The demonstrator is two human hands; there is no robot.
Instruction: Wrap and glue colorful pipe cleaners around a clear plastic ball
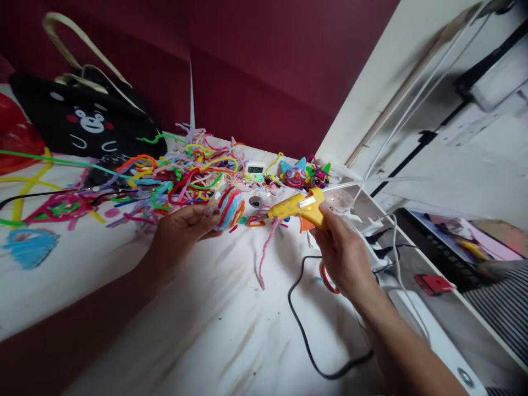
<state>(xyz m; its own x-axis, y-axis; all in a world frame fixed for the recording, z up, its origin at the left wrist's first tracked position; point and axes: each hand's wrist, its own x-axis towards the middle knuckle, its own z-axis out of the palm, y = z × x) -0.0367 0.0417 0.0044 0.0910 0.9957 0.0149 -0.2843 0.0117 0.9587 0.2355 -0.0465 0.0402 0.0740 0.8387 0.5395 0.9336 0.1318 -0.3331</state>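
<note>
My left hand (181,231) is closed around a ball wrapped in coloured pipe cleaners (230,208), held just above the white table (198,324). My right hand (344,250) grips a yellow hot glue gun (297,208) by its handle. The gun's nozzle points left toward the ball, a short gap away. A clear glue stick juts from the gun's rear. The gun's black cord (307,335) trails down across the table. A loose pink pipe cleaner (266,250) lies below the gun.
A large tangle of coloured pipe cleaners (173,173) fills the table's middle back. Two finished pipe-cleaner cat heads (305,175) and a small digital timer (254,169) stand behind. A black bear tote bag (86,124) sits far left. A power strip (379,242) lies right.
</note>
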